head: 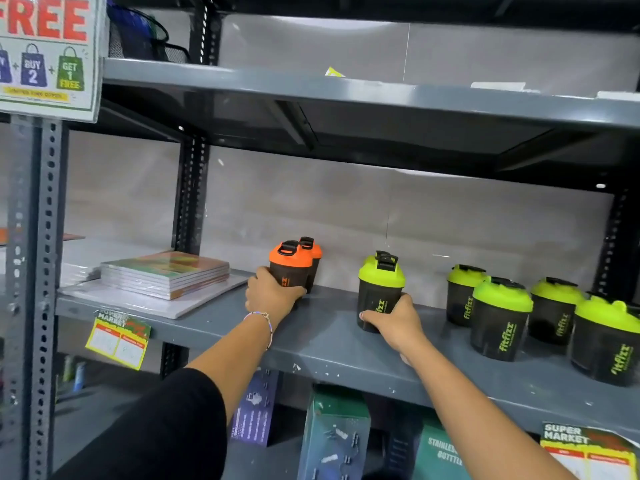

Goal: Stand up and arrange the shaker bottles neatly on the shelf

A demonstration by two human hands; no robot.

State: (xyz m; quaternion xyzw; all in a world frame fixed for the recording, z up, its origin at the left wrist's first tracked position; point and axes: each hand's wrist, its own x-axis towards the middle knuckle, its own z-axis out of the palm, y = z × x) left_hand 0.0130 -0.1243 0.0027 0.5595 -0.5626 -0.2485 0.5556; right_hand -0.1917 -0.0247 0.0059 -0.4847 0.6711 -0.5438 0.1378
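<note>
**Gripping two shakers on the grey shelf**

Wrapping around the dark body of an orange-lidded shaker point(290, 268), the left hand point(272, 294) holds it upright on the grey shelf point(332, 341); a thin bracelet point(261, 318) circles that wrist. A second orange-lidded shaker point(313, 252) stands just behind the held one, touching or nearly so.

The right hand point(394, 322) clasps the lower body of a green-lidded shaker point(380, 289), also upright, its flip cap closed. The two held bottles stand well apart.

To the right of the right hand, four more green-lidded shakers point(500, 317) stand upright in a loose cluster, lids on. Their dark, see-through bodies show nothing inside that can be made out.

To the left of the left hand lies a stack of flat books point(166, 273) on a white board. Below both arms, boxes point(334, 434) sit on the lower level, and a yellow price tag point(117, 339) hangs from the shelf edge.
</note>
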